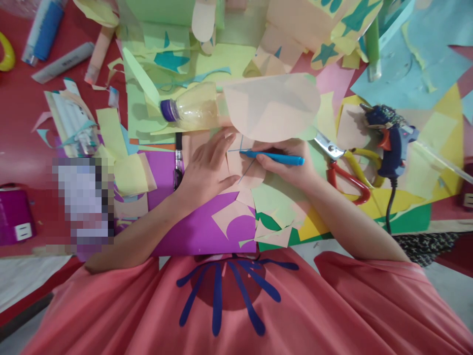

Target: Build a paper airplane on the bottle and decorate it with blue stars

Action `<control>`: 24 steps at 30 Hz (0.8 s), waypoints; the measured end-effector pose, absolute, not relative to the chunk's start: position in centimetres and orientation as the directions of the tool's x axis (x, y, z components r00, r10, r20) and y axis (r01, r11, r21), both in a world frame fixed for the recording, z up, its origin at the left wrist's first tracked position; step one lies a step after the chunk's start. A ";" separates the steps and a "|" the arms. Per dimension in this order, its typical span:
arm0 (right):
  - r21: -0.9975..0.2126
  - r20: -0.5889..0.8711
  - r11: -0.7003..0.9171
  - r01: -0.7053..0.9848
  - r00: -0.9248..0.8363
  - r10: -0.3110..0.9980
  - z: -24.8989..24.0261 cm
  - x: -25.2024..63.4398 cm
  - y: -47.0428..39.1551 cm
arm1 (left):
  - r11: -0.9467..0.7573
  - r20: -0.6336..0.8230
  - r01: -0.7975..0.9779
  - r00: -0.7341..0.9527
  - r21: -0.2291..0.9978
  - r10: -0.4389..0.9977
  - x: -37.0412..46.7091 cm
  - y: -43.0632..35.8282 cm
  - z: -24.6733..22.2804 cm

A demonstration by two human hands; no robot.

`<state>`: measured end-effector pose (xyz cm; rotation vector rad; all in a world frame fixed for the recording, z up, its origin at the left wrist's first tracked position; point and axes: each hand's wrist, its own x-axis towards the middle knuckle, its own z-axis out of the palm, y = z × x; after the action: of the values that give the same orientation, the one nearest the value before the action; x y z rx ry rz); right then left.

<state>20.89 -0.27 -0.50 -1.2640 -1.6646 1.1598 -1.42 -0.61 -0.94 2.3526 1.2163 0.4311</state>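
My right hand [295, 170] grips a blue felt-tip pen [283, 158], its tip touching a peach paper piece [249, 178]. Thin blue lines cross on that piece. My left hand [207, 165] lies on the paper's left side with its fingers stretched out. Just beyond both hands, a larger pale peach sheet with a rounded edge [273, 106] covers part of a clear plastic bottle [197, 106] with a purple cap. A black pen [178, 162] rests beside my left hand. Right of my right hand lie scissors [334, 153] with red and yellow handles.
A dark blue glue gun [395, 143] with its cord stands at the right. Paper scraps, a purple sheet [207, 231] and blue paper [436, 69] cover much of the red table [22, 113]. Several markers, one grey [64, 61], are at the upper left.
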 end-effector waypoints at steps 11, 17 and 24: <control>-0.921 0.057 0.203 0.332 -0.399 0.915 0.2 20.9 -0.3 | -0.573 0.141 0.656 0.589 0.490 0.796 -1.5 -0.6 -1.4; -0.928 0.069 0.225 0.297 -0.458 0.886 0.5 20.8 -0.4 | -0.597 0.178 0.624 0.602 0.504 0.779 -1.8 -0.5 -1.7; -0.952 0.085 0.228 0.202 -0.544 0.835 0.4 20.7 -0.6 | -0.602 0.183 0.624 0.603 0.499 0.777 -1.7 -0.4 -1.8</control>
<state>20.66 -0.59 0.40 -0.9517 -1.8948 1.3335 -1.75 -0.42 -1.84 2.4462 1.1224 0.5454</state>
